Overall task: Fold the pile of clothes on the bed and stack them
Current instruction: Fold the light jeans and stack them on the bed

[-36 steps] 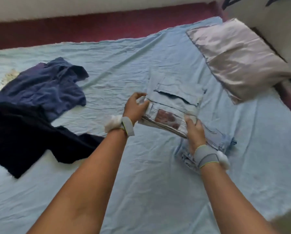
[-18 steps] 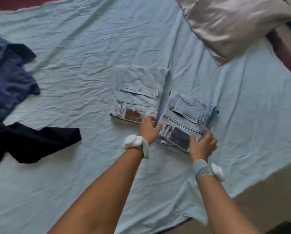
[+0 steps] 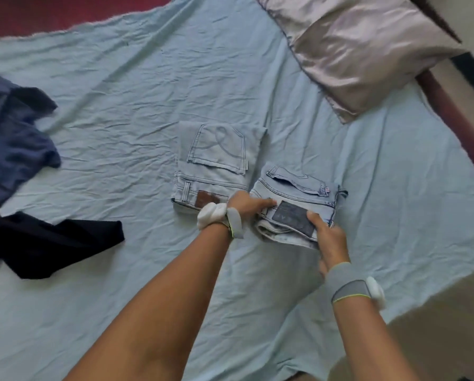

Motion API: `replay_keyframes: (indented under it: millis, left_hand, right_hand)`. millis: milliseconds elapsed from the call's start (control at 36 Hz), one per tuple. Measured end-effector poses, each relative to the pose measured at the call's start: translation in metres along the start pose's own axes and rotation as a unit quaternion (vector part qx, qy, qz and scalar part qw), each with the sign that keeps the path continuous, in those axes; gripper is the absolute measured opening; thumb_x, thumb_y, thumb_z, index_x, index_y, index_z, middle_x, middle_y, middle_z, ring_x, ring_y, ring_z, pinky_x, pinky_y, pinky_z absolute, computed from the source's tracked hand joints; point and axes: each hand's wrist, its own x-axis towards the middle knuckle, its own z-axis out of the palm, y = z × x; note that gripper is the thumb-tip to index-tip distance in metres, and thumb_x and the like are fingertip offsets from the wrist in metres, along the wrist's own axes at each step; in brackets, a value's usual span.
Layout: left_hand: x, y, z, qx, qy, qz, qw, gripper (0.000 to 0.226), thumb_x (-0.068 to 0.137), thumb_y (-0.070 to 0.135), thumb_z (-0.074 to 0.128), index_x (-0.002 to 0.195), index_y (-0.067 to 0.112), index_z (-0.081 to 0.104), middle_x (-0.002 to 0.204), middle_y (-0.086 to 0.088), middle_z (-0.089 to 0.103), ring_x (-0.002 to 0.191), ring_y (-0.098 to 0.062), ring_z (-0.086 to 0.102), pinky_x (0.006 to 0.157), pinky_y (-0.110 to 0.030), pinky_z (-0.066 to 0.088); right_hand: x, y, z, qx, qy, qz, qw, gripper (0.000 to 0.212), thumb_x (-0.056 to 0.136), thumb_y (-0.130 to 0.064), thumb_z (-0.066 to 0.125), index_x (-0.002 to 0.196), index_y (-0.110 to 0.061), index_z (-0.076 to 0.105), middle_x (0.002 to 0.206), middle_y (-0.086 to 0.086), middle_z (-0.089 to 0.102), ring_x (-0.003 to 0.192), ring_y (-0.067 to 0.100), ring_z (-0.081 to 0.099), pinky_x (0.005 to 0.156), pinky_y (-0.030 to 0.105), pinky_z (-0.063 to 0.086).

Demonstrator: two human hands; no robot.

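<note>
Your left hand (image 3: 248,206) and right hand (image 3: 329,237) both clamp the right jeans (image 3: 299,204) by their waistband side, ready to lift them whole. The left jeans (image 3: 216,163) lie folded just beside, probably the stack's base. Dark clothes (image 3: 24,188) wait unfolded.

A wrinkled pale blue sheet (image 3: 120,111) covers the bed, spreading out on every side of the grip. Beyond the grip and off to its right lies a shiny silver-grey pillow (image 3: 362,50). A dark red bed frame (image 3: 455,111) edges the mattress right of that pillow, and a dark red surface (image 3: 51,15) shows past the sheet's far edge. Nearer than the grip, to its right, a beige floor (image 3: 436,325) shows. The light is soft and even.
</note>
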Motion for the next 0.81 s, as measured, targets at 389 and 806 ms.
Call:
replay_keyframes:
  millis: [389,806]
  left_hand:
    - [-0.033,0.026,-0.109,-0.012,0.289,0.18,0.94,0.087,0.06,0.078,0.07,0.13,0.029,0.054,0.127,-0.007,0.061,0.122,-0.027,0.053,0.106,-0.048,0.039]
    - [-0.075,-0.091,-0.161,0.12,0.211,0.018,0.97,0.082,0.08,0.06,0.059,0.144,0.012,0.041,0.149,-0.014,0.041,0.14,-0.032,0.031,0.115,-0.039,0.021]
  right_hand:
    - [-0.045,-0.071,0.101,0.007,-0.073,-0.195,0.978,0.055,0.083,-0.042,0.071,0.128,-0.014,0.054,0.124,0.003,0.063,0.115,0.02,0.059,0.102,0.039,0.046]
    - [-0.112,0.006,0.159,-0.272,-0.139,-0.167,0.938,0.064,0.091,-0.018,0.062,0.146,-0.009,0.03,0.143,0.024,0.035,0.134,0.036,0.034,0.109,0.034,0.025]
